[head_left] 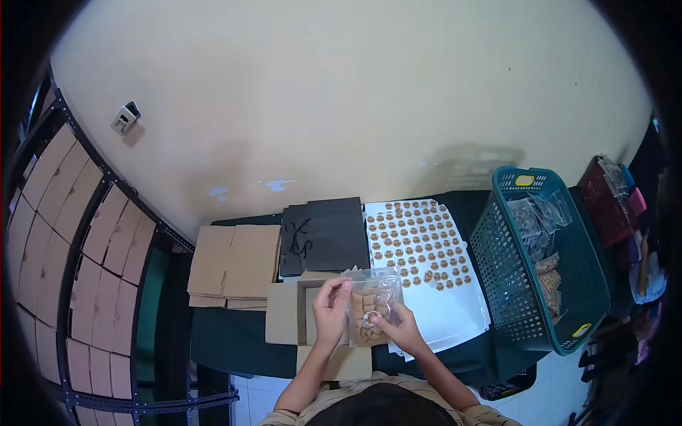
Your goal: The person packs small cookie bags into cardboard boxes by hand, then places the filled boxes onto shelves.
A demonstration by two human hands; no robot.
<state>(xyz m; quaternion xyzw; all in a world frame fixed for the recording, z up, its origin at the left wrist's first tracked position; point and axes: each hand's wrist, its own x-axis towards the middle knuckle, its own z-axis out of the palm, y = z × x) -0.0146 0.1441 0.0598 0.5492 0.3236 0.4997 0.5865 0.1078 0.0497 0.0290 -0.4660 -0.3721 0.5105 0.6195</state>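
Between my two hands is a clear plastic pouch (366, 298) filled with light-brown pieces of snack. A round sticker (371, 318) shows on its front. My left hand (331, 312) is closed at the pouch's upper left edge, with thumb and fingertips pinched together. My right hand (401, 331) grips the lower right side, its thumb lying on or beside the sticker. Under and left of the pouch stands an open cardboard box (284, 316) with its flaps folded out; the pouch and my left hand hide part of its inside.
Sheets of round stickers (419, 241) lie right of a black stack (330, 231) and flat cardboard (234, 259) on the dark-clothed table (241, 341). A green basket (497, 266) at right holds clear packs (536, 227) and filled pouches (548, 280). Boxes fill the left shelf (71, 284).
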